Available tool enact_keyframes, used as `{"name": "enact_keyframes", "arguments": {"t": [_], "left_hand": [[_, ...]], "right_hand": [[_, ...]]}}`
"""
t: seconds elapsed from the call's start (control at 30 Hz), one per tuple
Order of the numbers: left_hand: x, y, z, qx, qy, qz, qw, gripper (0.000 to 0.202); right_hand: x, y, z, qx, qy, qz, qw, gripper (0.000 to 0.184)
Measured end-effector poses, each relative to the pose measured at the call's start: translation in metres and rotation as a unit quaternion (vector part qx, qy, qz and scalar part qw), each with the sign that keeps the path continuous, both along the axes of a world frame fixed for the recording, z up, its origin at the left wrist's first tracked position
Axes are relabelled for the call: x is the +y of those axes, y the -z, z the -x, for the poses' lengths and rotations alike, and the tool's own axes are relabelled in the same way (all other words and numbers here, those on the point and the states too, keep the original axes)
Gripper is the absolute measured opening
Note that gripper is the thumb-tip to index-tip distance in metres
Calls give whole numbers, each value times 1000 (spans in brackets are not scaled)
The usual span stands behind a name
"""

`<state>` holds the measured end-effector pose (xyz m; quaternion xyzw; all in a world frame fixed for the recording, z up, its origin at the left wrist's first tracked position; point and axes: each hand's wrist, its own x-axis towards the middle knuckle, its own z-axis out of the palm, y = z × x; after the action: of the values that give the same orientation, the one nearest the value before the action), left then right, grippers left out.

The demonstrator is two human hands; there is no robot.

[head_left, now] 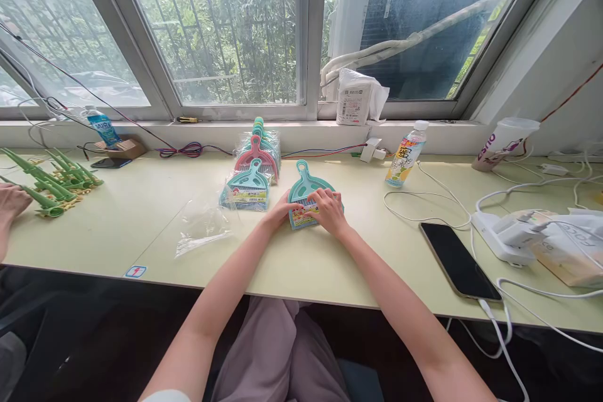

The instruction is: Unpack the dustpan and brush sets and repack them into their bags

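A teal mini dustpan-and-brush set [304, 187] lies flat on the pale green table [141, 213], handle pointing away from me. My left hand [279, 211] grips its left lower edge by the coloured label. My right hand [330, 208] rests over its right side, fingers curled onto it. Just left of it lies a wrapped teal set [247, 187], and behind that a row of wrapped pink and teal sets [260, 149]. An empty clear plastic bag [203, 226] lies flat further left.
A black phone [458, 260] on a cable lies right, beside a white power strip [500, 239] and tangled white cords. A drink bottle [404, 157], a cup [502, 143] and a white bag [570, 239] stand right. Green plastic parts [47, 182] and another person's hand [10, 202] are far left.
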<state>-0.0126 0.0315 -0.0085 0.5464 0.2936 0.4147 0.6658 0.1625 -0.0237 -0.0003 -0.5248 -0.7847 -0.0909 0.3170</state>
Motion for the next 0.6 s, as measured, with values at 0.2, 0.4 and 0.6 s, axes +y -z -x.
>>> {"name": "enact_keyframes", "arguments": {"t": [0.2, 0.4, 0.6], "left_hand": [[0, 1, 0, -44, -61, 14, 997, 67], [-7, -4, 2, -95, -71, 0, 993, 71], [-14, -8, 0, -57, -79, -16, 995, 72]], "right_hand": [[-5, 5, 9, 229, 113, -15, 967, 25], [-3, 23, 12, 627, 95, 99, 767, 49], [1, 17, 17, 727, -117, 289, 612, 35]]}}
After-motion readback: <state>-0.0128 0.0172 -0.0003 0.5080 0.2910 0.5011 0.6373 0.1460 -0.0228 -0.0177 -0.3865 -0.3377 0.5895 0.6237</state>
